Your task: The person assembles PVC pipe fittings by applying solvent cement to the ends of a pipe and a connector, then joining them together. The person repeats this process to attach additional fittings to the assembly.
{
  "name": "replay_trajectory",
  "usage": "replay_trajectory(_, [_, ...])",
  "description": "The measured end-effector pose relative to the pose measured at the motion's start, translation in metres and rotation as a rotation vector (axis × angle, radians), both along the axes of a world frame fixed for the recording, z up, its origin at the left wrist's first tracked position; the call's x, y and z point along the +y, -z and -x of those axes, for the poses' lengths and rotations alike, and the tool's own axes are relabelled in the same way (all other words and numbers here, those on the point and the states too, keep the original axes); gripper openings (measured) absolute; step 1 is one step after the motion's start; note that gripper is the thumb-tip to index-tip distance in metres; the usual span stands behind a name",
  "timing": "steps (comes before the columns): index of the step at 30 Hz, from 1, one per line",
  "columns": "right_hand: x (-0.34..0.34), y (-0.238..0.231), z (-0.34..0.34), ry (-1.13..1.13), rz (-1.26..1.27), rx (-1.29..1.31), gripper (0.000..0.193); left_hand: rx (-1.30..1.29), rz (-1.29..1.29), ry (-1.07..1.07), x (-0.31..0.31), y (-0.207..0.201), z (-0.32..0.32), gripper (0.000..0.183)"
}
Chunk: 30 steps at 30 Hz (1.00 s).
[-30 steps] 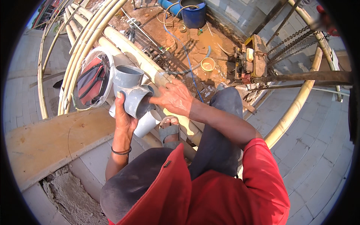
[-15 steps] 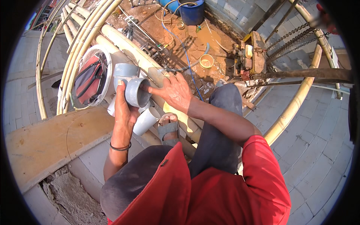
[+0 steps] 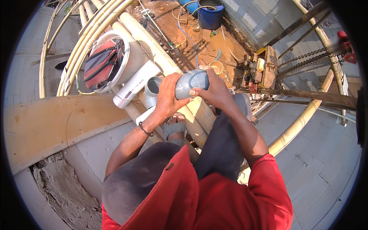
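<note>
Between my two hands is a grey plastic pipe fitting, rounded, with a raised band around it. My left hand grips its left side, fingers over the top and thumb along the near side. My right hand wraps its right end, thumb pressed on the near face. Left of my left hand shows a grey pipe mouth, opening upward; whether it joins the held fitting is hidden. A white pipe lies slanted beside it, and a second white pipe piece sits by my left wrist.
Bamboo poles run under the work beside my sandalled foot. A white bucket holds a red and grey bag. A wooden plank lies left. Beyond are a blue drum and a yellow machine with chains.
The grey fitting has moved right and turned, its open mouth no longer facing my right hand. My right hand has gone from fingers at the mouth to gripping the end.
</note>
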State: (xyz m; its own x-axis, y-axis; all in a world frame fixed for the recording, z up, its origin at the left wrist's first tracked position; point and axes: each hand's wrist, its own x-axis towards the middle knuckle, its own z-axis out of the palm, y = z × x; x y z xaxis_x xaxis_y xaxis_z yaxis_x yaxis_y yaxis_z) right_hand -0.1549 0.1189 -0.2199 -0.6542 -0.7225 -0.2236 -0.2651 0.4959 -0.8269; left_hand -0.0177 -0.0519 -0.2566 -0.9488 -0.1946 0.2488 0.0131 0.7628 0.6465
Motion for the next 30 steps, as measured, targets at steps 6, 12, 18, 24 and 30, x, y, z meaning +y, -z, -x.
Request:
replay_trajectory(6, [0.007,0.048,-0.016,0.259,0.505,-0.569,0.058,-0.025,-0.025,0.081,-0.001,-0.006,-0.015,0.093])
replay_trajectory(12, [0.016,0.054,-0.007,0.385,0.668,-0.546,0.051,-0.187,-0.99,0.246,-0.057,-0.149,-0.084,0.045])
replay_trajectory(18, [0.014,0.081,-0.013,0.26,0.339,-0.383,0.057,-0.199,-0.021,0.664,-0.011,-0.322,-0.13,0.041])
replay_trajectory(24, [-0.001,0.081,-0.039,0.062,0.492,0.065,0.075,-0.221,-0.023,1.096,0.097,-0.351,-0.123,0.02])
replay_trajectory(30, [-0.014,0.094,-0.067,-0.04,0.506,0.425,0.082,-0.034,-0.452,1.552,0.078,-0.458,-0.15,0.016])
